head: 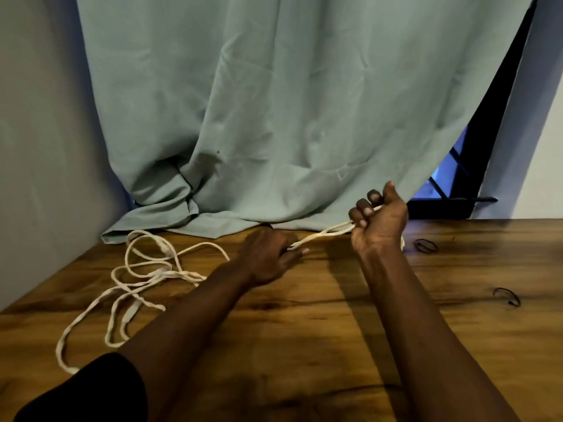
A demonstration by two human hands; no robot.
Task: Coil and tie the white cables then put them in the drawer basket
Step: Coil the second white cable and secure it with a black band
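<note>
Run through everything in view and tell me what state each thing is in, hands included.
left hand: low over the table, pinches a cable
right hand: raised, grips the same cable
white cables: uncoiled, tangled on the table, one stretch pulled between both hands
black bands: two, loose on the table
curtain: hanging, hem bunched on the table

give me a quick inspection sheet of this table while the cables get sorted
surface: brown wooden table, dark streaks in the grain
job's things: thin white cables, loose tangle at left; drawer basket nothing seen
clutter: small black elastic loop beside the right hand; second black loop nearer the front
grippers: left hand holds, right hand grips, the same cable
cables: cable stretch runs between the hands, uncoiled
surroundings: pale green fabric curtain draped onto the table's back edge; grey wall; dark window
</note>
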